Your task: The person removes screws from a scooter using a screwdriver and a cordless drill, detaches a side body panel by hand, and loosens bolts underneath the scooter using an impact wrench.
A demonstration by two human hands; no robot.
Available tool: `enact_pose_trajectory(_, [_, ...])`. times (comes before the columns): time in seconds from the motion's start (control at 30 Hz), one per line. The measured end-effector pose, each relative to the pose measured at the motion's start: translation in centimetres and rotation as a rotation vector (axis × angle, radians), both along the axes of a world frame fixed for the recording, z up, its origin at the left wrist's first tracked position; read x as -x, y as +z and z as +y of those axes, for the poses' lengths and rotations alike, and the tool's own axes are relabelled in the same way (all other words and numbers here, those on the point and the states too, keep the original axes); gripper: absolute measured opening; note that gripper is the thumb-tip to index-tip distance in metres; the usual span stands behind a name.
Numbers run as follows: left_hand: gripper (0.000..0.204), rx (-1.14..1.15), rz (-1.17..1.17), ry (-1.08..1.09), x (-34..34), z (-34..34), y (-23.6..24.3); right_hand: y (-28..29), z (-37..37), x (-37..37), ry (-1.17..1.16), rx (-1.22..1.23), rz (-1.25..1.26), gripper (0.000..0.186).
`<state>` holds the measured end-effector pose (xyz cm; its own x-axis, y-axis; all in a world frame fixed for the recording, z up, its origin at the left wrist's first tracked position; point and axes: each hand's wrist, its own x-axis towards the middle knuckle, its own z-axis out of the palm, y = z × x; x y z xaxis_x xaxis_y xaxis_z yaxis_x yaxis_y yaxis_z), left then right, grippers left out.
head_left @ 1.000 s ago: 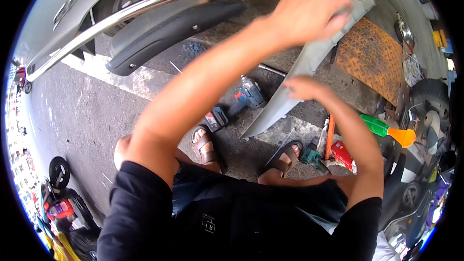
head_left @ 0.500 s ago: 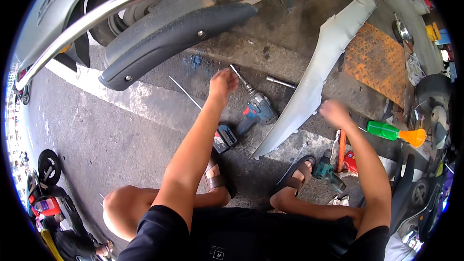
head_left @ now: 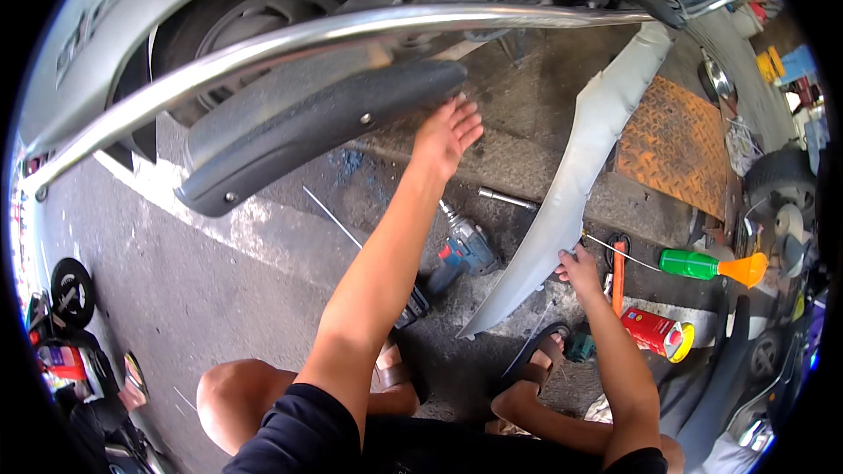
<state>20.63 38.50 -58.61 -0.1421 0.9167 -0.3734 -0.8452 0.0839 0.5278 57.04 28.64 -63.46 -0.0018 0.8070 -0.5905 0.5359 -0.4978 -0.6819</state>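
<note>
A long curved silver panel (head_left: 583, 151) lies on the ground, narrowing to a point toward me. My right hand (head_left: 580, 274) is at its lower right edge, fingers bent and seemingly pinching that edge. Farther up and left, my left hand (head_left: 450, 133) is held out with its fingers apart and nothing in it. It is just below the tip of a black exhaust cover (head_left: 307, 132) with two bolts. Under my left forearm lies a blue-grey cordless impact driver (head_left: 471, 247), its socket end partly hidden.
A scooter with a chrome rail (head_left: 351, 26) stands across the top. Around me lie a socket extension (head_left: 507, 198), a thin metal rod (head_left: 332, 216), a rusty plate (head_left: 674, 147), a green bottle with an orange funnel (head_left: 689, 264) and a red can (head_left: 652, 332).
My left hand has moved from the impact driver's tip to the exhaust cover's end and spread its fingers. The right hand has come in to the panel's edge. The view has shifted.
</note>
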Motion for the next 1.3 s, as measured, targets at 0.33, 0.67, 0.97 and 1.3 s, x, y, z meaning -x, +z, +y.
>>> enact_pose_trajectory(0.33, [0.034, -0.190, 0.728, -0.440, -0.4, -2.7, 5.8, 5.9, 3.5, 1.3, 0.077, -0.388, -0.163, 0.030])
enact_pose_trajectory(0.67, [0.046, -0.662, 1.926, -1.273, 1.4, -21.6, 25.7, 9.9, 6.3, 5.7, 0.507, -0.448, 0.208, 0.020])
enact_pose_trajectory(0.97, [0.038, -0.490, 1.852, -0.522, 1.8, -27.2, 29.8, 28.5, -0.6, 5.0, 1.115, -0.023, -0.028, 0.034])
enact_pose_trajectory(1.3, [0.053, -0.518, 1.706, -1.332, -1.8, -18.0, 26.3, 33.8, -4.7, 0.9, 0.771, -0.389, -0.065, 0.038])
